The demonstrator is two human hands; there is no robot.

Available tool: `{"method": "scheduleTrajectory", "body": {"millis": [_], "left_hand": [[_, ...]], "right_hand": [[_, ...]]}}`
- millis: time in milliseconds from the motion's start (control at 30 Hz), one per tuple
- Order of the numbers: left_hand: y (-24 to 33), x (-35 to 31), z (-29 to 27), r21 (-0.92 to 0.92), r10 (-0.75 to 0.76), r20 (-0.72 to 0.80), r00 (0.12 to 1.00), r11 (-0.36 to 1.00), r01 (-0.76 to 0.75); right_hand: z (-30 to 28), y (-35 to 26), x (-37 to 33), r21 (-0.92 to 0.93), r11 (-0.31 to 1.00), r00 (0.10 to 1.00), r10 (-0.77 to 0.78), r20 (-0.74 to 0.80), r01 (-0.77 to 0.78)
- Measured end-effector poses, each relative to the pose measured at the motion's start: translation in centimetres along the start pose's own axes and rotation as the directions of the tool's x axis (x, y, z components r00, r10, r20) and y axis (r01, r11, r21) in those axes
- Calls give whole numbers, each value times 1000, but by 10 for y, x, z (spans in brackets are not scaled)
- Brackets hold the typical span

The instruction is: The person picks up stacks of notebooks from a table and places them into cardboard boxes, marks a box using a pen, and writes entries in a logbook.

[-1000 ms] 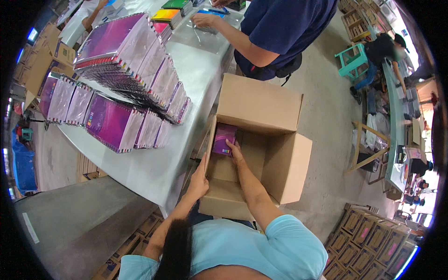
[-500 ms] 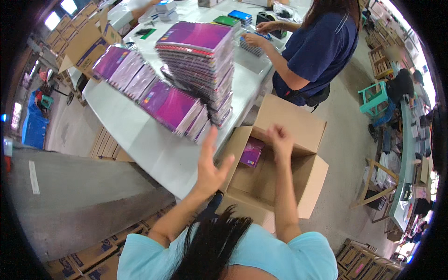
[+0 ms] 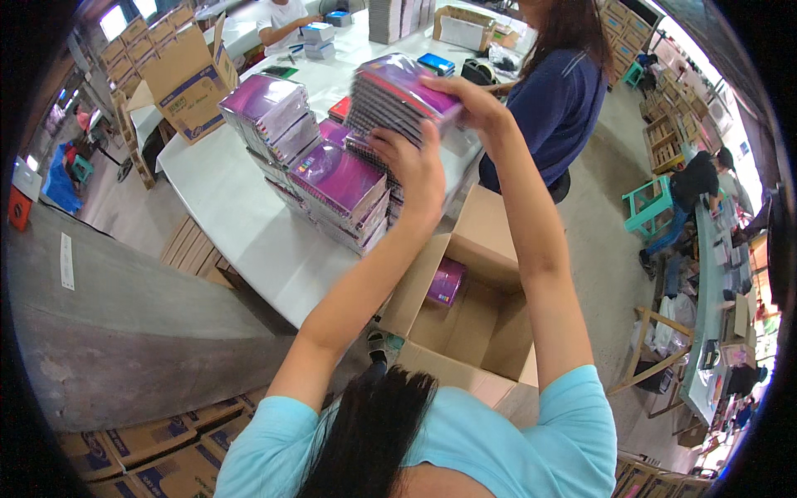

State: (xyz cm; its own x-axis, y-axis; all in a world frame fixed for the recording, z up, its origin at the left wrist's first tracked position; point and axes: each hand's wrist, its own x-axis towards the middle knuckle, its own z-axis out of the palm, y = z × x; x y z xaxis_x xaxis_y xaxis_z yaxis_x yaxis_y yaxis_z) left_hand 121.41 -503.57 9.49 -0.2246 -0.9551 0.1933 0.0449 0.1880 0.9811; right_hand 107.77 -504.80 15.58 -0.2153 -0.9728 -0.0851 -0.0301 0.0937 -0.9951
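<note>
Notebooks, glossy purple covers over dark spiral bindings, form a thick, slightly blurred block above the white table. The right hand clamps its right end; the left hand curls at its lower edge, grip unclear. Purple stacks stand alongside; an open cardboard box holds another purple bundle.

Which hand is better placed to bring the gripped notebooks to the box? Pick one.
Right hand, probably: it grips the right end of the notebooks, and its forearm crosses over the side of the box. The left hand is against their near side.
</note>
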Motion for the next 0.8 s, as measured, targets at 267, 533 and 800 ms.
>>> {"method": "scheduleTrajectory", "body": {"millis": [267,533,800], "left_hand": [[33,-90,-59,-260,412,522,746,911,-321],[-28,-171,-47,108,149,817,557,909,-402],[-130,-238,-53,317,-211,878,429,929,-192]], "right_hand": [[22,171,-153,833,116,794,-397,-461,541],[79,207,-314,305,837,674,-98,-732,454],[61,333,-388,808,564,719,490,-493,170]]}}
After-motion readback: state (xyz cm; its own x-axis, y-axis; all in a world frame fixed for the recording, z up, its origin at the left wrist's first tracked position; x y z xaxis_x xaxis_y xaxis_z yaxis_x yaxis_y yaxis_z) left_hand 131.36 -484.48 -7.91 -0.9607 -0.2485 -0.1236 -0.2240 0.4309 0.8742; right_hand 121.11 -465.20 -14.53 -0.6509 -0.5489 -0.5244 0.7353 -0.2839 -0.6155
